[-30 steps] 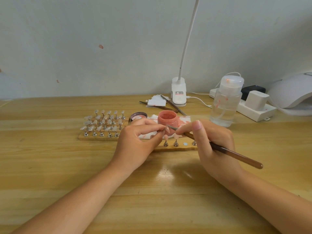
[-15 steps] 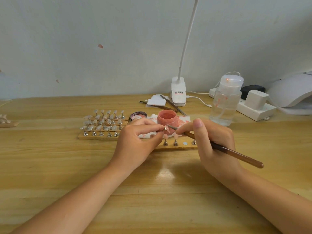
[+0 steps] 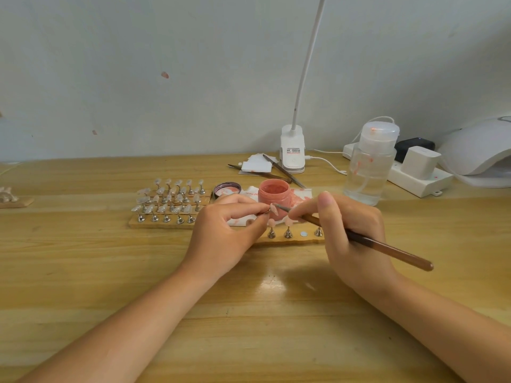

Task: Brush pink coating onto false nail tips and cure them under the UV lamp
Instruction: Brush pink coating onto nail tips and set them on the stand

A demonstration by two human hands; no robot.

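Observation:
My left hand [image 3: 225,230] pinches a small stand with a pink nail tip [image 3: 274,208] between thumb and forefinger, just in front of the open pink jar [image 3: 274,195]. In my right hand [image 3: 345,233] I grip a brown brush [image 3: 387,250], and its tip touches that nail tip. Below them a wooden holder strip [image 3: 293,240] carries a few metal stands, two with pink tips [image 3: 287,222]. To the left, a wooden rack holds several clear nail tips [image 3: 168,201]. The white UV lamp [image 3: 478,150] sits at the far right.
The jar's lid [image 3: 226,188] lies beside a stained tissue [image 3: 300,196]. A clear pump bottle [image 3: 369,167], a power strip with a white plug [image 3: 417,172], a clip-on desk lamp [image 3: 293,153], and tweezers on a white pad [image 3: 257,165] stand behind. Another wooden piece [image 3: 13,200] sits at the left edge.
The brush tip has shifted slightly across the nail tip held in my left hand. Both hands stay in nearly the same place.

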